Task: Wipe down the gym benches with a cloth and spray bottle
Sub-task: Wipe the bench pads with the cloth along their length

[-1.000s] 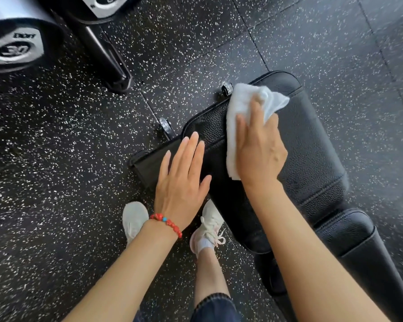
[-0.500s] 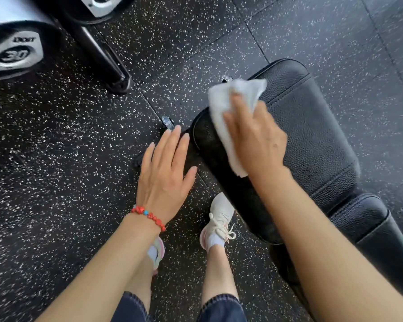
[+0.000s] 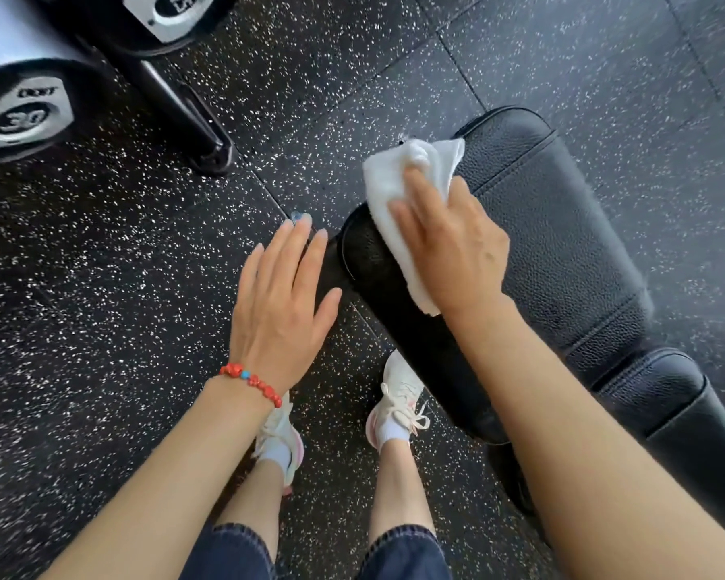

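Speckled black rubber floor point(image 3: 101, 307), dumbbells point(image 3: 22, 115) far left. The left hand point(image 3: 281, 303) hovers flat, fingers spread, empty; the right hand point(image 3: 448, 240) presses a white cloth point(image 3: 394, 190) onto the bench pad point(image 3: 561, 244) — best wiped with overlapping strokes, reaching the rounded edge.

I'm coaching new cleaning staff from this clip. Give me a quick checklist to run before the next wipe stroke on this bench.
1. Cloth under right hand, flat on the pad: ok.
2. Cloth touches bench pad: ok.
3. Left hand off the wiping path, open beside the pad: ok.
4. Spray bottle within reach: cannot tell, none in view.
5. Pad wet with spray: cannot tell.
6. Feet clear of dumbbell: ok.
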Motion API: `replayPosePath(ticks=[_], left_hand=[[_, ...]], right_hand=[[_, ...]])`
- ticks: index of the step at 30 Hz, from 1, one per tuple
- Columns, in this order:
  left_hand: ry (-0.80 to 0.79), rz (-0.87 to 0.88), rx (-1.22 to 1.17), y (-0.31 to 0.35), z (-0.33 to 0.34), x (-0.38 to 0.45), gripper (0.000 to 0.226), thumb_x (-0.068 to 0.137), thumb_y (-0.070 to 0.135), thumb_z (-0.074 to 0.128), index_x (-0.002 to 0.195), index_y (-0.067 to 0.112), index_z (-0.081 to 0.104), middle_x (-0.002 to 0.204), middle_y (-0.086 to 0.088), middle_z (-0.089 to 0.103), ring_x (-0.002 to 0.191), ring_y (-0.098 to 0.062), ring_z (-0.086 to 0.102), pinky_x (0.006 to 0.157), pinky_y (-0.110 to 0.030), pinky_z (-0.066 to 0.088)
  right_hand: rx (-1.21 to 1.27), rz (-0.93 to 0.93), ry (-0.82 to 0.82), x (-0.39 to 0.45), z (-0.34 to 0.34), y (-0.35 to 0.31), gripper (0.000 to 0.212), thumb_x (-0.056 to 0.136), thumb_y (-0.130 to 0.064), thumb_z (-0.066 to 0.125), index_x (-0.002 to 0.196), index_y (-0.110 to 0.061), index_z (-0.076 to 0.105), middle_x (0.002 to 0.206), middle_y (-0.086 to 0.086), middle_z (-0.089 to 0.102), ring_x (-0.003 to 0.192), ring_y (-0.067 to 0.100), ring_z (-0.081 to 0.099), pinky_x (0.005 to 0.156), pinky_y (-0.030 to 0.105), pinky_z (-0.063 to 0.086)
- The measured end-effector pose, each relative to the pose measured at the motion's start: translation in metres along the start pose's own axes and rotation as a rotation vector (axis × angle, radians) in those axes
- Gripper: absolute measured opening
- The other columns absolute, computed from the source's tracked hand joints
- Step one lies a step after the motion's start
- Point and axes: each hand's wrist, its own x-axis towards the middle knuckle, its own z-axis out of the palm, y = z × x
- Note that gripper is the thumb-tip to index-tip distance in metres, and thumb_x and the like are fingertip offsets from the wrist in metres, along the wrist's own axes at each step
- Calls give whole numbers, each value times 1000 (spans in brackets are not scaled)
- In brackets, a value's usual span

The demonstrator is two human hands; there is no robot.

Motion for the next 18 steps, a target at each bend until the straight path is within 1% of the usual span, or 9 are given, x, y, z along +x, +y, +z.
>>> replayPosePath(ticks=[2,4,6,7,8,11,14,16,18], left_hand=[[6,-15,-18,3,-1,2,50,95,28,37,135,0,41,143,-18,39,134,-30,32,107,-48,27],[20,-5,-34,7,-3,7,49,95,28,36,135,-1,41,143,-19,40,133,-31,33,107,-49,28],[33,17,-44,11,-5,11,49,96,29,35,135,-1,40,142,-20,40,133,-32,33,106,-50,29],[41,23,-49,14,-7,13,49,97,30,35,135,-1,40,142,-21,40,133,-32,33,106,-50,29],[50,29,-50,17,-8,15,49,97,29,35,135,-1,41,142,-20,40,133,-32,33,107,-50,29],[56,47,-37,29,-8,20,49,96,28,37,135,-1,42,142,-19,40,134,-31,32,107,-47,27],[39,92,-29,40,1,28,48,97,28,36,136,-1,41,143,-19,40,134,-32,33,109,-47,28],[35,120,-20,46,8,35,48,97,27,36,136,-1,42,142,-19,40,134,-32,33,108,-47,29],[18,154,-9,53,12,43,47,97,26,36,135,-1,42,142,-19,40,133,-31,33,108,-48,29]], right_hand=[[24,58,23,-11,3,-10,42,89,-34,52,125,-12,52,70,9,54,52,24,53,42,23,23],[93,-124,19,-30,5,-18,45,89,-28,54,128,-10,41,70,8,54,51,22,49,37,26,30],[151,-293,9,-43,4,-9,44,89,-29,56,127,-11,42,68,7,53,50,21,47,38,27,31],[124,-298,6,-43,3,2,43,89,-31,55,126,-13,43,67,7,53,50,21,48,39,26,30],[57,-246,9,-39,1,15,42,88,-32,54,125,-16,43,66,6,53,50,22,50,38,25,31],[-132,51,72,-25,-2,62,44,87,-35,58,127,-20,48,67,7,55,49,25,54,35,24,36],[-50,269,63,-15,-7,90,45,90,-39,50,127,-15,55,76,17,56,54,31,55,42,27,34],[-60,311,82,-20,-4,87,43,91,-38,47,126,-14,57,77,15,57,55,29,55,41,26,33],[-128,236,90,-37,-4,75,36,92,-33,51,122,-15,58,69,9,55,50,23,51,38,25,31]])
